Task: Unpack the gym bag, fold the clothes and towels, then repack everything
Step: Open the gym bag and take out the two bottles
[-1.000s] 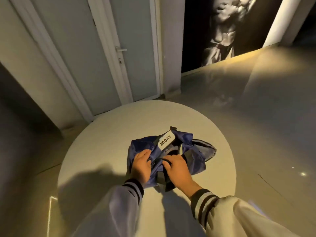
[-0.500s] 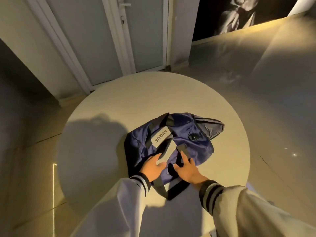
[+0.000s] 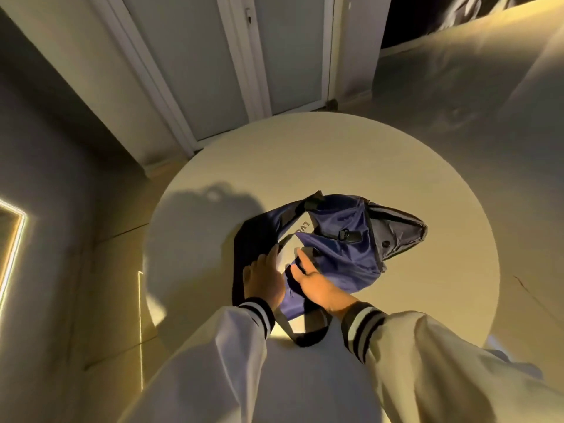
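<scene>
Head view: a navy gym bag [image 3: 338, 248] lies slumped near the middle of a round pale bench [image 3: 396, 166], its grey-lined right end gaping. Left hand [image 3: 264, 280] rests flat on the bag's dark left side, gripping nothing visible; right hand [image 3: 317, 282] pinches fabric near the opening. No clothes or towels show outside, so unpacking seems barely begun; folding and repacking remain.

Gym bag [image 3: 335, 251] on round table [image 3: 351, 154], toward near edge. Left hand [image 3: 264, 279] on bag's left part, right hand [image 3: 317, 285] just beside it, on the middle. Strap [image 3: 308, 337] trailing nearest. Door [image 3: 244, 56] behind table.
</scene>
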{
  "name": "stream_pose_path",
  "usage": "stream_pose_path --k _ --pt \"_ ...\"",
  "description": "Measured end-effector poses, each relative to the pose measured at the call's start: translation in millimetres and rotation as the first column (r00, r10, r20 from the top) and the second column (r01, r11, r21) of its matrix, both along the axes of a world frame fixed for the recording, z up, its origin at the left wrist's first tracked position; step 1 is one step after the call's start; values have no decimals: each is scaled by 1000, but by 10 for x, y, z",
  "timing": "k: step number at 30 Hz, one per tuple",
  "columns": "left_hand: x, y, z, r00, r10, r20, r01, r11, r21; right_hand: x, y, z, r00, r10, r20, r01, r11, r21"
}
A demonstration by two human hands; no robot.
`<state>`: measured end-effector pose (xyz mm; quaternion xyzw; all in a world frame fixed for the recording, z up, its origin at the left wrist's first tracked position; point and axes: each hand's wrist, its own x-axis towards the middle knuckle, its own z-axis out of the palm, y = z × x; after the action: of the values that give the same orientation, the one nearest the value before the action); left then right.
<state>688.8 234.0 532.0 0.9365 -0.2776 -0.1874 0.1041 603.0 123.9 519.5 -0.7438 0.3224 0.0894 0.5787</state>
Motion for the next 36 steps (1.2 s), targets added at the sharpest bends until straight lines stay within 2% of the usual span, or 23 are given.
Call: stream_pose_path --k 4,5,7,9,13,19,26,32,36 --pt "-212 -265 27 984 -165 69 178 939 -293 -316 -72 86 980 -198 -6 195 970 -144" --pt "-303 -390 21 983 -181 41 184 920 -347 -483 -119 131 971 -239 6 237 955 -180" --pt "-577 -673 92 967 -222 -125 158 906 -393 -880 -249 187 955 -297 21 294 930 -220" --pt "-905 -962 126 907 -314 -279 188 898 -398 -1339 -408 202 922 -387 -10 375 898 -228" --pt "-1767 -1507 90 788 -501 -359 329 835 -441 -2317 -661 168 803 -591 -83 564 797 -215" --pt "-3297 -1996 -252 637 -613 -467 498 790 -358 -3741 -887 -117 615 -775 -144 750 632 -195" --pt "-4609 -2207 -1146 578 -590 -564 604 774 -191 -5136 -1015 -861 430 -881 -199 868 464 -176" --pt "-5179 -2381 -2291 592 -529 -608 609 788 -92 -5817 -1101 -1905 352 -896 -269 912 394 -117" --pt "-5301 -2537 -3331 601 -527 -601 622 780 -62 -5934 -1170 -2902 404 -864 -301 877 459 -140"
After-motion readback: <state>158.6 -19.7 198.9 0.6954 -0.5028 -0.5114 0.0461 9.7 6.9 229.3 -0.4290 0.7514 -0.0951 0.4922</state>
